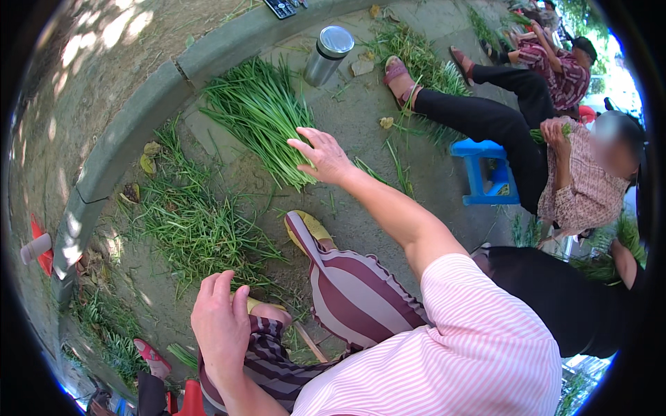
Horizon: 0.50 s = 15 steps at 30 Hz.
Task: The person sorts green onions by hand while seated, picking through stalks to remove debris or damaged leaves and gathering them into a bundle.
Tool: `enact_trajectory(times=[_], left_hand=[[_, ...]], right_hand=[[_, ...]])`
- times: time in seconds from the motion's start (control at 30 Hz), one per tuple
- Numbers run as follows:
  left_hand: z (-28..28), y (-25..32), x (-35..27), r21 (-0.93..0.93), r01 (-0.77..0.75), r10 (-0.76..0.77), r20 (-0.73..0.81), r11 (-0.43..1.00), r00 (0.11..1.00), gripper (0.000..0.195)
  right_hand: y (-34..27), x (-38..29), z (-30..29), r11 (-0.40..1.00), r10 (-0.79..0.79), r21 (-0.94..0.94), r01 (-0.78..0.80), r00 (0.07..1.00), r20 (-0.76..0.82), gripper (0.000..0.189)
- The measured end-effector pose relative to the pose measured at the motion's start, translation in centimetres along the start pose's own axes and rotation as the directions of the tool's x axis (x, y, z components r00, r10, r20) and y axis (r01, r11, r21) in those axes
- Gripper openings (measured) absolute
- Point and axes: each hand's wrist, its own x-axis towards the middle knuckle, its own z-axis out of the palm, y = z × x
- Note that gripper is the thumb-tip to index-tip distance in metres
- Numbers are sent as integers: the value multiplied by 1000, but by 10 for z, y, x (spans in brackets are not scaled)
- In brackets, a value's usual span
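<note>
A thick sheaf of long green stalks, which look like garlic chives [260, 114], lies on the pavement against the curb. My right hand [325, 156] is stretched over the cut-end side of that sheaf, palm down and fingers spread; it grips nothing. Whether its fingertips touch the stalks I cannot tell. Nearer to me, my left hand [223, 317] is raised above my striped trouser leg, thumb apart from the fingers, with nothing visible in it. Between the hand and the curb spreads a loose heap of green trimmings [203, 223].
A steel tumbler [322, 57] stands beyond the sheaf. A keypad phone [281, 7] rests on the concrete curb [130, 109]. At right, a person [577, 171] sits holding green stalks, near a blue plastic stool [484, 171]. Other people sit at the upper right and lower left.
</note>
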Motion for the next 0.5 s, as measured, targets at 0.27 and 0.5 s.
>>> enact_trajectory(times=[0.27, 0.5], left_hand=[[8, 4, 8, 38, 2, -5, 54, 999, 999, 26], [16, 14, 19, 65, -11, 5, 92, 998, 996, 27]], right_hand=[[-11, -88, -31, 986, 147, 76, -147, 989, 4, 74], [34, -228, 16, 697, 717, 46, -715, 697, -16, 58]])
